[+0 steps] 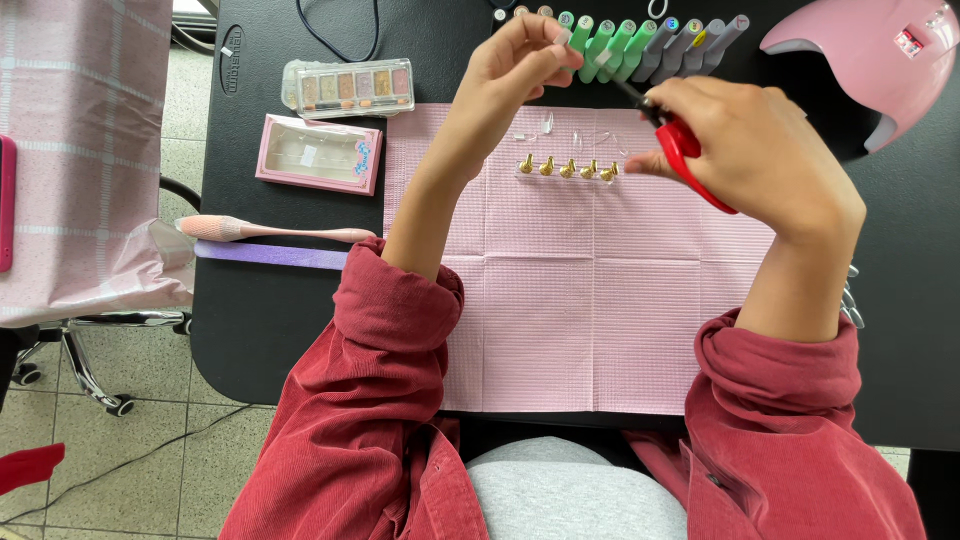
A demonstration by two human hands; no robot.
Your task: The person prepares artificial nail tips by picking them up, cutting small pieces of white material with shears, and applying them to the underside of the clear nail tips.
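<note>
A black tabletop (260,320) stands on a pale tiled floor (150,450); a wheeled chair base (90,385) sits beside its left edge.

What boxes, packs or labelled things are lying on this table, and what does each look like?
Pink box: left of the pink mat, flat rectangle with clear window.
Clear palette case: behind that box, a row of glittery colour pans.
Polish bottles: at the far edge, a row with green, grey and coloured caps.
Oval label: table's far left corner.
</note>
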